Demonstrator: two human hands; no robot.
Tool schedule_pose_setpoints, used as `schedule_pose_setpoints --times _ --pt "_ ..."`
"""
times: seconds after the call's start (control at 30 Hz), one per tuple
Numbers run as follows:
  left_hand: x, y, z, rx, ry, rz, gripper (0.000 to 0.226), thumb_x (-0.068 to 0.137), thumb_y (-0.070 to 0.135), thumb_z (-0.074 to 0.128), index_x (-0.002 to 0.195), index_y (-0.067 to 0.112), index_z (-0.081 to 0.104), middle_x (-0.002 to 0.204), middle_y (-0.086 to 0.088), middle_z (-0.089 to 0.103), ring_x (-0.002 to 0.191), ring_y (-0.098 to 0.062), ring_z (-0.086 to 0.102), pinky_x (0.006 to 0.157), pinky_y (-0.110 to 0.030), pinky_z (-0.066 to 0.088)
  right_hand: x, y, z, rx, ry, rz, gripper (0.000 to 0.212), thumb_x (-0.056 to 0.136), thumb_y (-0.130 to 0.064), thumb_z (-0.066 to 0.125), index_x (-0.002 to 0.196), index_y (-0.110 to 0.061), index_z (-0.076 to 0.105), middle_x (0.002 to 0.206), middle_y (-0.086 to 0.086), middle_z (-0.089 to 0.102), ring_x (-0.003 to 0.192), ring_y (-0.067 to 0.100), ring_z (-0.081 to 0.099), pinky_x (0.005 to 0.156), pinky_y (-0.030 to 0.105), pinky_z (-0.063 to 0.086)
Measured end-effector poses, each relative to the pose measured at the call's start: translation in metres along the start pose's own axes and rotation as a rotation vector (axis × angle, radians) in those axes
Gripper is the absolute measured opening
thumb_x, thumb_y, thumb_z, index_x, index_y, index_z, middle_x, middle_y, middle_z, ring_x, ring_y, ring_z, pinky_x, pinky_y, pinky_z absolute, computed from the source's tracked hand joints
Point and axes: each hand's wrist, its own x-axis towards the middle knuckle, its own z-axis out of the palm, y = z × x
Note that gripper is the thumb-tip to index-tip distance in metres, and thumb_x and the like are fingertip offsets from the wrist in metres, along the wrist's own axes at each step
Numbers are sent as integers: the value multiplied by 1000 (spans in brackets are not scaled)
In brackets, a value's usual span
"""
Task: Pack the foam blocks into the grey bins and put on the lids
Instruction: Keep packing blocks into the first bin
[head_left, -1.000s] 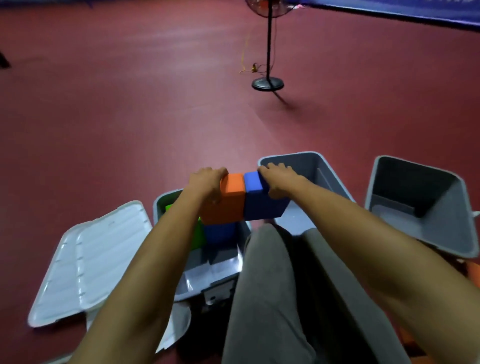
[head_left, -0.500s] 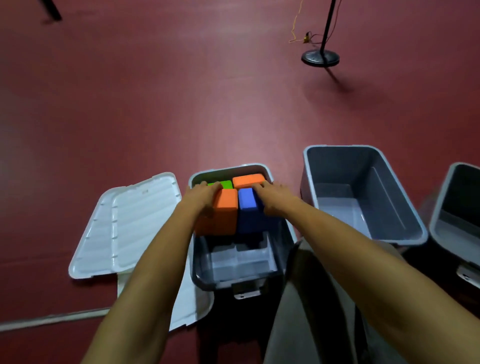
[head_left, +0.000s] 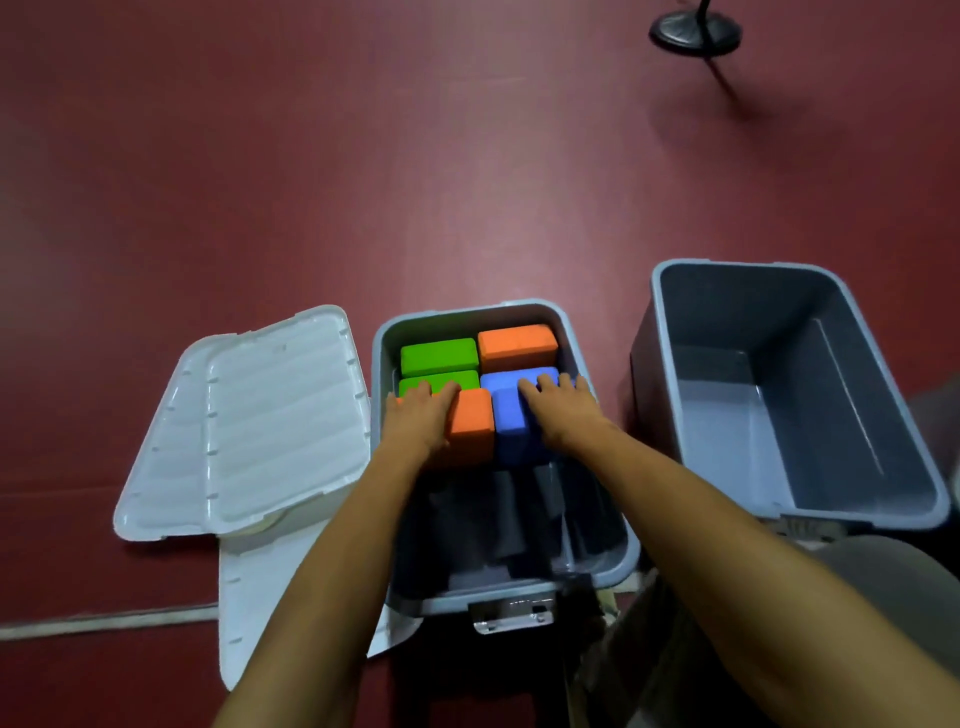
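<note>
A grey bin (head_left: 470, 604) stands open on the red floor in front of me. In its far half lie two green foam blocks (head_left: 439, 356) and an orange block (head_left: 517, 345). My left hand (head_left: 418, 423) rests flat on top of a second orange block (head_left: 474, 423), and my right hand (head_left: 563, 415) rests flat on a blue block (head_left: 511, 423) beside it. Both blocks stand side by side in the bin's middle, touching each other. The near half of the bin holds no blocks and lies in the shadow of my arms.
Two white lids (head_left: 280, 415) lie overlapped on the floor left of the bin. An empty grey bin (head_left: 727, 312) stands to the right. A black fan base (head_left: 693, 34) sits far back right. My grey trouser leg (head_left: 883, 571) shows at lower right.
My hands carried the orange and blue blocks, squeezed together, down into the bin behind the earlier blocks. My view has tilted down and to the left.
</note>
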Motion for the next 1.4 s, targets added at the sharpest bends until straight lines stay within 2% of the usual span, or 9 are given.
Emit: schedule_pose_setpoints --times 0.27,0.47,0.6,0.67,0.97,1.1,1.2,1.3,1.4 --pt "33 -36 7 44 -29 -8 90 78 26 75 152 32 25 132 -14 49 122 -35 52 93 -49 46 40 0 31 50 -81 -28 69 86 -10 62 145 -13 29 142 15 38 131 42 38 110 60 29" --pt "44 -30 20 85 -110 -53 101 81 33 76 157 38 10 136 -16 49 128 -37 47 103 -60 37 46 14 31 48 -57 -122 79 82 -17 70 148 -17 27 140 14 36 126 40 41 101 54 38" --pt "37 14 50 175 -39 -69 83 91 28 62 157 32 12 133 -20 48 123 -39 47 98 -60 43 37 9 50 38 -10 -110 81 81 -12 67 149 -17 23 135 15 41 119 41 43 106 54 31" --pt "33 13 67 112 -53 -116 87 85 28 69 155 28 16 134 -19 47 123 -39 47 96 -60 44 37 11 61 58 12 -116 84 80 -11 66 151 -18 21 135 16 40 121 41 41 111 55 26" --pt "57 1 76 218 66 -3 75 85 28 68 149 28 29 137 -17 44 119 -38 48 99 -54 42 55 4 82 124 26 -54 62 100 -4 37 156 -14 13 163 20 2 148 47 4 118 58 16" --pt "69 -2 84 158 22 6 83 86 28 69 154 33 21 157 -26 21 142 -47 27 111 -58 29 56 18 98 119 77 -100 80 96 1 40 159 -21 -5 163 23 -5 150 45 1 120 54 12" --pt "72 -3 97 116 4 -28 95 91 31 65 158 40 -2 162 -30 5 148 -50 9 117 -59 19 56 13 100 108 103 -34 91 92 0 45 157 -25 -13 162 25 -8 148 50 -4 120 59 8" --pt "63 -8 122 88 9 -43 110 89 39 68 155 37 -21 162 -28 -11 151 -46 -6 115 -64 18 60 -14 104 116 110 30 88 95 -2 44 157 -18 -15 159 32 -12 146 52 -10 118 62 6" --pt "61 -10 133 82 54 -43 109 92 36 65 154 34 -24 162 -25 -16 150 -43 -14 116 -66 11 67 -23 108 146 125 72 84 96 0 42 156 -12 -15 159 31 -15 146 52 -11 119 62 9"
